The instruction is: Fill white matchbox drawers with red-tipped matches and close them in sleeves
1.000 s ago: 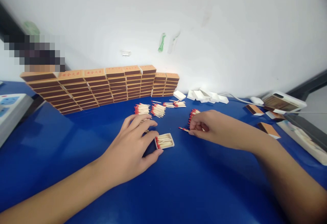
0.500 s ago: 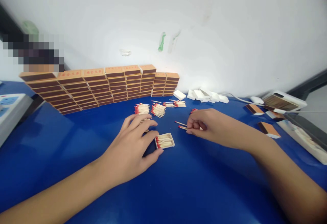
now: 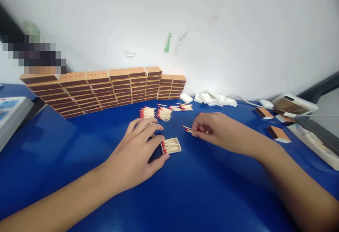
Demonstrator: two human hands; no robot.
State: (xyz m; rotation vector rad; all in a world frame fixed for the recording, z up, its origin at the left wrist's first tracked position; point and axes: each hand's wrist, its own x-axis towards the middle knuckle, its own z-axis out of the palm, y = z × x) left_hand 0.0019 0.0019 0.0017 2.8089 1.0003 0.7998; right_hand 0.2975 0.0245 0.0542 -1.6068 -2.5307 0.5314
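On the blue table lies a small white matchbox tray partly filled with red-tipped matches. My left hand rests beside it, thumb and index finger touching the tray's left end, the other fingers spread on the table. My right hand is pinched on a few matches whose red heads stick out to the left, just up and right of the tray. More matches lie partly hidden under that hand.
Small heaps of loose matches lie behind the hands. A long wall of stacked orange matchboxes runs along the back. Empty white trays and orange sleeves lie to the right. A white power strip sits at the left edge.
My right hand has slid left and slightly back over its match pile, and now holds more than one match. My left hand and the tray have stayed still.
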